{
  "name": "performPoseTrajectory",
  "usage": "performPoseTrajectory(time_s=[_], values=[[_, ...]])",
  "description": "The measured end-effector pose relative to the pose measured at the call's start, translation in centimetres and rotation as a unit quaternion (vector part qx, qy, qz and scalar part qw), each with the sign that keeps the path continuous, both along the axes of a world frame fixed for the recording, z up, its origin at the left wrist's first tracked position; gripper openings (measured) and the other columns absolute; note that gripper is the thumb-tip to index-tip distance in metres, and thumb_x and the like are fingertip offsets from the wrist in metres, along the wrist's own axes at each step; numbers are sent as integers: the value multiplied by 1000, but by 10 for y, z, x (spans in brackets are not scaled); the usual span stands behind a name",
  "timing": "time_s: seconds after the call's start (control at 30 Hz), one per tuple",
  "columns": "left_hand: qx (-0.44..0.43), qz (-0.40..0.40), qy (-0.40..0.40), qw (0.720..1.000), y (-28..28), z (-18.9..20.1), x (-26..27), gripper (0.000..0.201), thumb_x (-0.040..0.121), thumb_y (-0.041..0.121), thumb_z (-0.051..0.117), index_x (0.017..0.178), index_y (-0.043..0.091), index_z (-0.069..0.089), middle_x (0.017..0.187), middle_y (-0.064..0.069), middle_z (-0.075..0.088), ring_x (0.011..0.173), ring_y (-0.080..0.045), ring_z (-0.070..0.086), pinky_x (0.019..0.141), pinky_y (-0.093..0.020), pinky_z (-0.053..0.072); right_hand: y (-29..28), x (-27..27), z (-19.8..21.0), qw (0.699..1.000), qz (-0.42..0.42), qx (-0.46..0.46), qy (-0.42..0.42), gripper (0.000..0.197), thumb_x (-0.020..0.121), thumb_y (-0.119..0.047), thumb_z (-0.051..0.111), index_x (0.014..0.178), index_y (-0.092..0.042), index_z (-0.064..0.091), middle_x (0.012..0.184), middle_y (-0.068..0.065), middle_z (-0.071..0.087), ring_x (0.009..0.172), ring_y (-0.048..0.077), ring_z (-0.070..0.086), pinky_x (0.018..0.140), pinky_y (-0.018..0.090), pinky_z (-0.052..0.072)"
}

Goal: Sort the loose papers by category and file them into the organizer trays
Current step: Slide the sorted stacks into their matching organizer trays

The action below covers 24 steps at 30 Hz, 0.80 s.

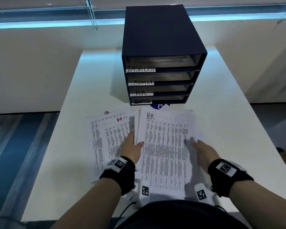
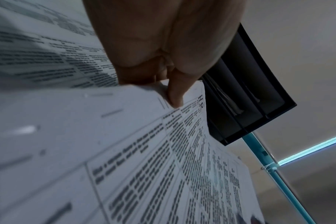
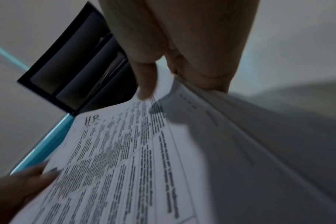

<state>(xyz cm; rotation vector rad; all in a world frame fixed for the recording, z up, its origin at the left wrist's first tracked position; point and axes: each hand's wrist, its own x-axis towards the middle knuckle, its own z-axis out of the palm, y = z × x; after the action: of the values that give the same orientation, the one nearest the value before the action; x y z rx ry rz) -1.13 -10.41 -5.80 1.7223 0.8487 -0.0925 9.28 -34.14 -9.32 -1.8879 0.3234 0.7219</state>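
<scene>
White printed sheets [image 1: 106, 139], marked "HR" by hand at the top, were spread flat on the left part of the tabletop [image 1: 56, 162], partly tucked under the lifted stack. Just to their right, the left hand [image 1: 133, 147] was clamped on the left edge of the stack of HR papers [image 1: 165, 146], thumb on top and fingers [image 2: 175, 97] curled beneath. That stack, headed "H.R" on its top sheet, was held a little above the tabletop, in front of the dark organizer [image 1: 162, 47]. On its right edge the right hand [image 1: 201, 149] was closed as well, thumb above and the other fingers below, as the right wrist view showed.

4 trays were seen in the organizer, labelled TASK LIST, ADMIN, H.R. and a scribbled word that appeared to read SECURITY. Sorting of the HR category was judged to be largely done, with filing in hand. For the next move, the stack would need to be squared, levelled and slid forward into the H.R. tray [image 1: 170, 90], the 3rd from the top, whose low opening leaves little room for curled edges. The sheets on the left would remain to be gathered.
</scene>
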Motion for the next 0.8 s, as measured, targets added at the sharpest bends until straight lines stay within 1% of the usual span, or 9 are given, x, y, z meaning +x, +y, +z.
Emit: performPoseTrajectory(time_s=[0.1, 0.17, 0.23, 0.37, 0.5, 0.57, 0.63, 0.7, 0.8], values=[[43, -17, 12, 999, 9, -2, -4, 32, 92, 13, 56, 123, 18, 55, 114, 4, 63, 86, -11, 58, 72, -22, 45, 4, -6, 3, 991, 95, -64, -69, 19, 86, -17, 66, 103, -10, 59, 102, 8, 68, 97, 30, 64, 89, 42, 51], [94, 33, 10, 995, 25, -9, -8, 28, 88, 10, 56, 111, 23, 63, 114, 0, 65, 59, -10, 53, 56, -22, 44, 4, -4, 4, 991, 80, -73, -79, 18, 85, -7, 63, 103, -9, 59, 102, 10, 68, 95, 30, 64, 86, 41, 52], [133, 100, 27, 986, 44, -14, -15, 36, 83, 8, 59, 114, 26, 63, 126, -5, 59, 54, -13, 54, 50, -23, 46, 1, -2, 6, 991, 62, -83, -82, 19, 85, -4, 62, 104, -7, 60, 104, 14, 68, 94, 32, 64, 87, 46, 53], [125, 220, 111, 961, 78, -19, -29, 49, 82, 13, 59, 130, 22, 51, 131, -13, 53, 76, -24, 59, 63, -26, 46, -5, 0, 2, 986, 63, -127, -87, 24, 86, -8, 63, 109, -2, 59, 106, 17, 67, 96, 33, 63, 89, 43, 51], [29, 267, 88, 959, 89, -21, -33, 46, 87, 12, 59, 131, 17, 48, 123, -17, 59, 88, -30, 57, 70, -30, 44, -6, 0, -1, 985, 64, -137, -80, 26, 87, -11, 63, 112, -3, 59, 108, 16, 67, 97, 32, 63, 88, 41, 51], [13, 245, 107, 963, 92, -20, -32, 50, 87, 21, 64, 134, 15, 47, 125, -17, 58, 97, -32, 58, 71, -29, 46, -4, 0, 0, 985, 67, -138, -75, 27, 88, -11, 62, 113, -3, 59, 109, 16, 66, 97, 30, 62, 86, 37, 49], [24, 177, 139, 974, 94, -22, -29, 58, 87, 35, 63, 137, 14, 44, 132, -14, 55, 111, -34, 58, 85, -33, 49, -3, 1, 1, 983, 76, -148, -76, 26, 88, -12, 62, 112, -3, 58, 109, 16, 65, 96, 29, 61, 82, 33, 47], [50, 114, 177, 976, 94, -24, -28, 62, 90, 43, 55, 141, 12, 40, 139, -11, 49, 121, -33, 52, 100, -35, 42, -3, 0, 3, 982, 81, -151, -77, 26, 89, -13, 61, 112, -3, 58, 109, 15, 65, 95, 29, 61, 80, 31, 46], [109, 140, 186, 966, 101, -26, -32, 55, 91, 43, 54, 137, 13, 46, 138, -12, 50, 118, -34, 53, 102, -36, 42, -3, -1, 2, 984, 74, -145, -70, 25, 89, -13, 61, 112, -4, 59, 108, 14, 66, 95, 29, 62, 81, 33, 48]])
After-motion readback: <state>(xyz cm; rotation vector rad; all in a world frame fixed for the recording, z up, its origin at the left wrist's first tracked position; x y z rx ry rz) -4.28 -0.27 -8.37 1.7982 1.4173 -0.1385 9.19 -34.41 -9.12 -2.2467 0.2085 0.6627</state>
